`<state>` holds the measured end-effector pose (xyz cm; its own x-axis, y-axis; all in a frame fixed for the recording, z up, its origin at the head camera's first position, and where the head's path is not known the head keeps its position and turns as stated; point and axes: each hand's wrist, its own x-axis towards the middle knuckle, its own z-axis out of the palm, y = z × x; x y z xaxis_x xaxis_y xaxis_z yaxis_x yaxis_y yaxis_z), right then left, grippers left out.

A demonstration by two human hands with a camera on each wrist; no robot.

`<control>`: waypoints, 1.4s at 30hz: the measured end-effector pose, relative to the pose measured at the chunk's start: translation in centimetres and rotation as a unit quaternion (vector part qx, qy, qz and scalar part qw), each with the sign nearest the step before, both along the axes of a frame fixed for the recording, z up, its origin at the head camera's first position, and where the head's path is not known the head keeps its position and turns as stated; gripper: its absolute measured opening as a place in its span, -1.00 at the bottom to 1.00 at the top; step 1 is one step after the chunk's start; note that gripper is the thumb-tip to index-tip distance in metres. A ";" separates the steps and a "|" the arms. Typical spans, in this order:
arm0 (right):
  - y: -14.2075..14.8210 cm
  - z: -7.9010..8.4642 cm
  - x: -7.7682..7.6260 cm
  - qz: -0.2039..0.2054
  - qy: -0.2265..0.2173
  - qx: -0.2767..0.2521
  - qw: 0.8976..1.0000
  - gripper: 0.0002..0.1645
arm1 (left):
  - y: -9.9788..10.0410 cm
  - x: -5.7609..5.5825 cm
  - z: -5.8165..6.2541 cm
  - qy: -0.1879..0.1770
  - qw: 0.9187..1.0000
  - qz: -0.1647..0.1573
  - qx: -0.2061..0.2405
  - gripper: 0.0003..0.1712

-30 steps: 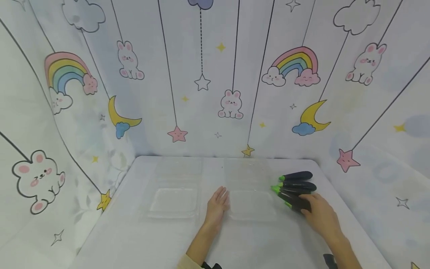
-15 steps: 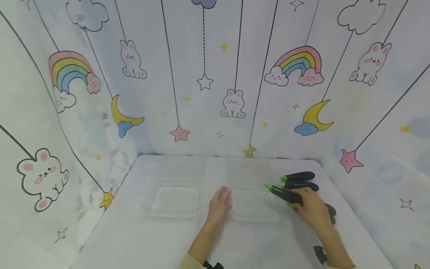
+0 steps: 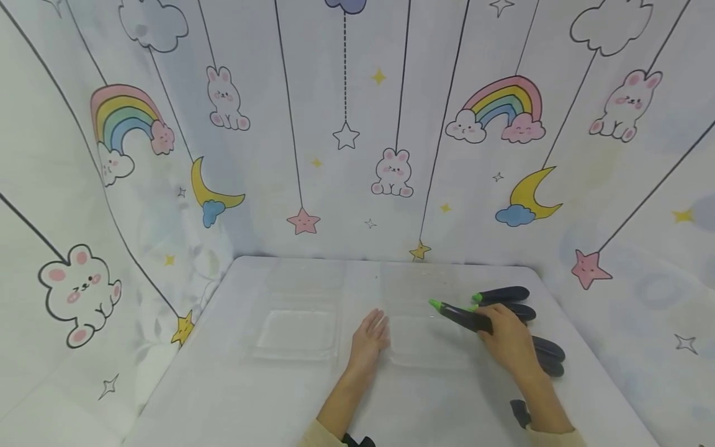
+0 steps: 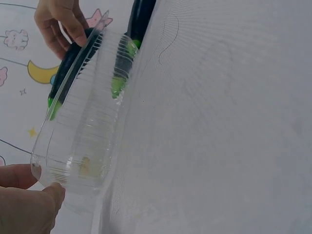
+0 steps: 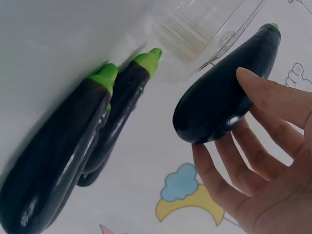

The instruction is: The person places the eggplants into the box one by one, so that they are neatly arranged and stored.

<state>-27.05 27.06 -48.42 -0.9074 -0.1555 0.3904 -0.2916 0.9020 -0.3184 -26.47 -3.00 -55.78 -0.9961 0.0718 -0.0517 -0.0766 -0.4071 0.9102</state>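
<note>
Eggplant (image 3: 463, 318) is held off the tabletop (image 3: 234, 410), tilted — seen from the head, its green end points left and overlaps the clear container (image 3: 424, 344). Of the two hands, the right hand (image 3: 508, 341) grips its dark, thick end between thumb and fingers; the left hand (image 3: 370, 338) has its fingers straight, touching the container's left side. More eggplants (image 3: 549, 349) lie near the right hand — some partly hidden behind it.
</note>
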 end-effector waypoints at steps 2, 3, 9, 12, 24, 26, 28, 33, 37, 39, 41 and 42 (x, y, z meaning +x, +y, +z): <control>-0.3 0.0 -0.3 0.003 -0.002 -0.002 1.000 -0.45 | 0.0 0.0 0.1 0.000 1.000 0.001 -0.002 -0.02; -0.5 -0.1 -0.5 0.004 -0.003 -0.001 1.000 -0.44 | 0.0 0.1 0.1 0.000 1.000 0.003 -0.002 -0.02; -1.6 -0.2 -1.2 0.009 -0.014 -0.001 1.000 -0.44 | 0.2 0.0 0.1 0.001 1.000 0.009 0.005 -0.01; -2.1 -0.3 -1.5 0.013 -0.016 0.000 1.000 -0.45 | 0.2 0.0 -0.1 0.001 1.000 0.009 0.007 0.00; -3.6 -1.8 -3.4 0.027 -0.017 0.006 0.999 -0.45 | 0.1 -0.1 0.0 -0.002 1.000 0.005 -0.013 -0.05; -3.9 -2.0 -3.6 0.029 -0.020 0.009 0.999 -0.45 | 0.1 -0.1 -0.1 -0.002 1.000 0.004 -0.010 -0.05; -4.2 -2.2 -3.8 0.033 -0.020 0.010 0.999 -0.45 | 0.1 -0.1 -0.1 -0.005 1.000 0.003 -0.009 -0.05; -4.7 -2.5 -4.2 0.036 -0.022 0.010 0.999 -0.45 | 0.1 -0.1 -0.1 -0.007 1.000 -0.002 -0.007 -0.07; -4.9 -2.7 -4.6 0.036 -0.020 0.014 0.999 -0.47 | 0.1 -0.1 -0.1 -0.003 1.000 -0.003 -0.011 -0.08; -5.0 -3.0 -4.7 0.038 -0.020 0.014 0.999 -0.47 | 0.1 -0.1 -0.1 -0.002 1.000 -0.001 -0.011 -0.08; -5.0 -3.4 -4.9 0.037 -0.019 0.015 0.999 -0.47 | 0.2 -0.1 -0.1 -0.003 1.000 0.002 -0.011 -0.07; -4.9 -3.7 -4.9 0.036 -0.019 0.016 0.999 -0.47 | 0.2 -0.1 -0.1 -0.003 1.000 0.002 -0.011 -0.07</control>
<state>-31.93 22.12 -52.07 -0.9075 -0.2333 0.3493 -0.3449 0.8886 -0.3025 -26.60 -2.76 -55.92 -0.9960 0.0671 -0.0595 -0.0809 -0.3872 0.9185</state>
